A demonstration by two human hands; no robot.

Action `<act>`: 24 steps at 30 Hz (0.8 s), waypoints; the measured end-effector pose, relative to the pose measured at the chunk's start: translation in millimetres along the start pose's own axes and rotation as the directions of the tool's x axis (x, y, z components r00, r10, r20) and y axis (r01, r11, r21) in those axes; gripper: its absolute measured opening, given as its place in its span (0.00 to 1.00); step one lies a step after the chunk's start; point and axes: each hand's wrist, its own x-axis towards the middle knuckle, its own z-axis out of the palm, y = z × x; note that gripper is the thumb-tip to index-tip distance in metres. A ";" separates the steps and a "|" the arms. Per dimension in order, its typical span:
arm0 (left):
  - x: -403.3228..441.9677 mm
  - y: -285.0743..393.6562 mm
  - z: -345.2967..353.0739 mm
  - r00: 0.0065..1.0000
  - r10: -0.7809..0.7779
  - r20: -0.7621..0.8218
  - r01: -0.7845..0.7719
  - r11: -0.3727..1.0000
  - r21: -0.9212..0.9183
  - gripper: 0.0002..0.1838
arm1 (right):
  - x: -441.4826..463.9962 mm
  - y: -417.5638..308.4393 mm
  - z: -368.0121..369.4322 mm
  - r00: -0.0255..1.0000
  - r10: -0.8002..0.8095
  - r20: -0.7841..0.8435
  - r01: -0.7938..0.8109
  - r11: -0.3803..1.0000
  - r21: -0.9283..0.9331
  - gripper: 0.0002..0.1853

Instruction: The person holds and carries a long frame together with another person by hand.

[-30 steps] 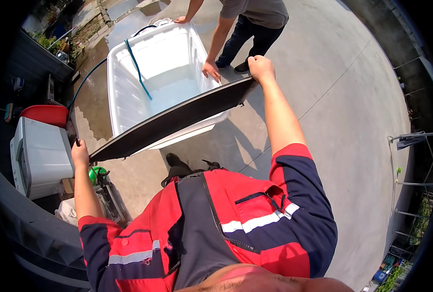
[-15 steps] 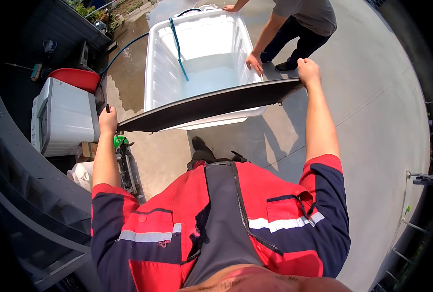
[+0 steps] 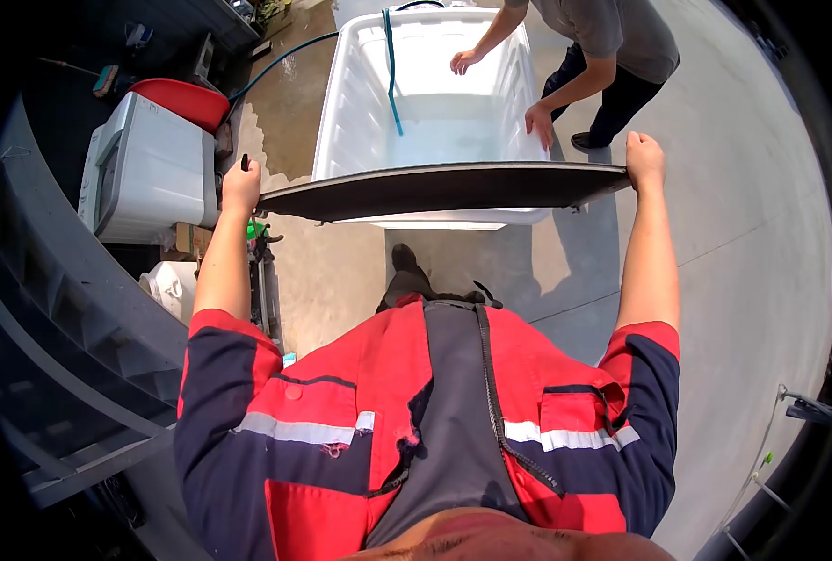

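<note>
A wide, thin black panel (image 3: 444,190) spans the space in front of my chest, seen nearly edge-on. My left hand (image 3: 241,187) is closed round its left end, where a short dark piece sticks up above the fist. At the right end, my right hand (image 3: 646,161) grips the other edge. Just beyond the panel stands a large white plastic tub (image 3: 333,112) with shallow water (image 3: 444,140) in the bottom. The panel hides part of the tub's near wall. A teal hose (image 3: 390,65) hangs over the far rim into the tub.
Another person in a grey shirt (image 3: 636,37) bends at the tub's right side, one hand near its rim. To the left are a white washing machine (image 3: 154,173), a red basin (image 3: 187,101) and a metal staircase (image 3: 88,327). Wet concrete (image 3: 289,122) lies beside the tub.
The panel has tipped closer to level, its left end rising. In view, the tub and surroundings have shifted right. The other person's far hand has left the rim and now hovers over the tub.
</note>
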 end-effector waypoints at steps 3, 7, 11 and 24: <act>1.2 -0.7 -0.4 1.000 -0.011 0.021 0.011 1.000 0.004 0.18 | 2.1 1.4 0.1 1.000 0.003 0.014 -0.003 1.000 -0.006 0.23; 3.8 -5.5 2.2 1.000 -0.014 0.021 0.013 1.000 0.019 0.18 | 5.8 4.4 2.2 1.000 -0.008 0.026 0.009 1.000 -0.030 0.23; 4.8 -5.6 0.8 0.999 -0.017 0.039 0.016 1.000 0.026 0.19 | 9.9 9.3 4.5 0.999 -0.010 0.039 0.011 1.000 -0.023 0.23; 7.5 -12.0 3.3 0.998 -0.034 0.060 0.032 0.999 0.033 0.19 | 3.7 3.1 -0.9 0.999 0.021 0.045 -0.021 1.000 -0.006 0.24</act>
